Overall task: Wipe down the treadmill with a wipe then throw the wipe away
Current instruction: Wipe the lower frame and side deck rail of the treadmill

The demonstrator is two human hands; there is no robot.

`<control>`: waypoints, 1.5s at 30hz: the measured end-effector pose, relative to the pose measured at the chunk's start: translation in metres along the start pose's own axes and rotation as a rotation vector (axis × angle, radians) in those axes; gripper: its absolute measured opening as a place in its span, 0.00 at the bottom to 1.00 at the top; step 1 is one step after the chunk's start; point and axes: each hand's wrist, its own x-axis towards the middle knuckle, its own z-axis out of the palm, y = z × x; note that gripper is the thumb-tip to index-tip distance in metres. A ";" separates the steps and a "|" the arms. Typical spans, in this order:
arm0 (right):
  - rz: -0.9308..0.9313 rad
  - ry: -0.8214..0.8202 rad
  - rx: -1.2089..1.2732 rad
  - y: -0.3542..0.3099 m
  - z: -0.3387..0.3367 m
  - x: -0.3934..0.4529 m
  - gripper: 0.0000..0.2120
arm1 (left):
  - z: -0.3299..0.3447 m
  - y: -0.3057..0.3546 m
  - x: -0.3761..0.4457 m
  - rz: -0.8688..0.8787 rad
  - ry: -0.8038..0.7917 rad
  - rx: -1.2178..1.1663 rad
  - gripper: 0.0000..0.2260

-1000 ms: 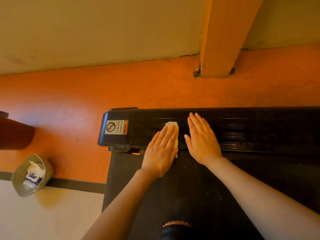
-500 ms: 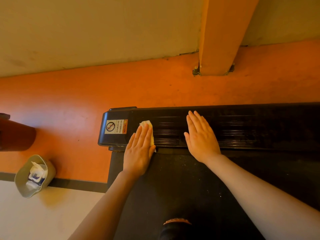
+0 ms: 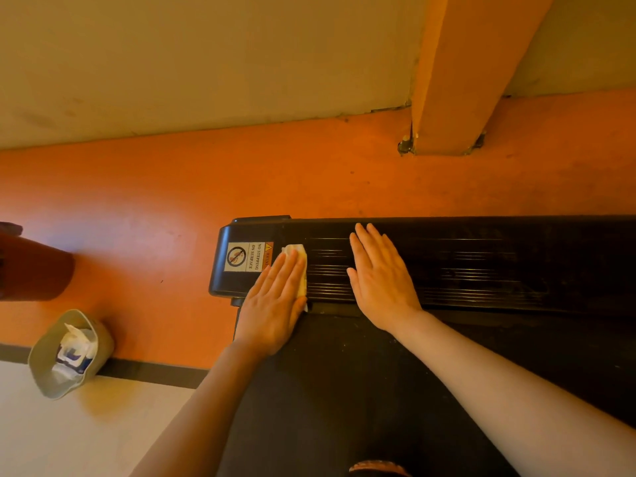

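The black treadmill (image 3: 481, 263) fills the lower right, its ribbed front cover running across the middle and the belt below it. My left hand (image 3: 275, 304) lies flat with straight fingers, pressing a folded white wipe (image 3: 300, 266) onto the cover beside the warning sticker (image 3: 248, 257). Only the wipe's top and right edge show past my fingers. My right hand (image 3: 380, 280) rests flat on the cover just to the right, fingers straight, holding nothing.
A small grey bin (image 3: 69, 354) with crumpled wipes and a wrapper in it stands on the floor at the lower left. A dark red cylinder (image 3: 31, 266) sits at the left edge. A post (image 3: 457, 80) meets the orange floor (image 3: 172, 201) behind the treadmill.
My left hand has slid the wipe leftwards along the cover, from next to my right hand to beside the sticker. My right hand has stayed in place.
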 end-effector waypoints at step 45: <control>-0.099 0.020 -0.042 -0.040 0.021 0.037 0.29 | -0.007 -0.037 0.016 -0.195 -0.003 -0.093 0.29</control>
